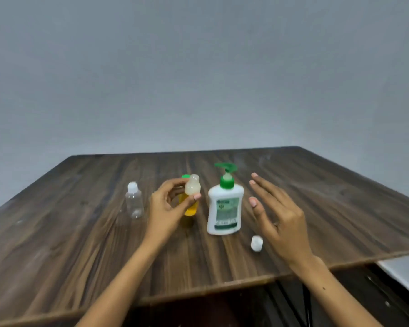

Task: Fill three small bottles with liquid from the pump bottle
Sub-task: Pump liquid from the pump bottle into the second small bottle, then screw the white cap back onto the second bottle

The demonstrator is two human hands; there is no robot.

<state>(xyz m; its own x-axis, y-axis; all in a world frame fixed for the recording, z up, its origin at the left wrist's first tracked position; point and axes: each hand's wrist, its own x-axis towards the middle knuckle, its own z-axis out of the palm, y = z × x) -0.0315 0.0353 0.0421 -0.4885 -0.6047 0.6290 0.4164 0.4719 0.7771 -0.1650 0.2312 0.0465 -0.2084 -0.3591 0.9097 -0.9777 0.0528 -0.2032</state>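
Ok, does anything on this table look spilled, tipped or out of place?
No spill shows. One loose white cap lies on the table beside the pump bottle, off the small bottle held in the left hand.

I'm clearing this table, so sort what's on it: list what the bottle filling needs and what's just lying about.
Needed:
pump bottle
small bottle of cloudy liquid, held in the left hand
clear empty bottle
white cap
right hand, open beside the pump bottle

Lying about:
yellow bottle with a green cap, possibly

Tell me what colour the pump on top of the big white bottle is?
Green pump head on the white plastic pump bottle, seen in the head view.
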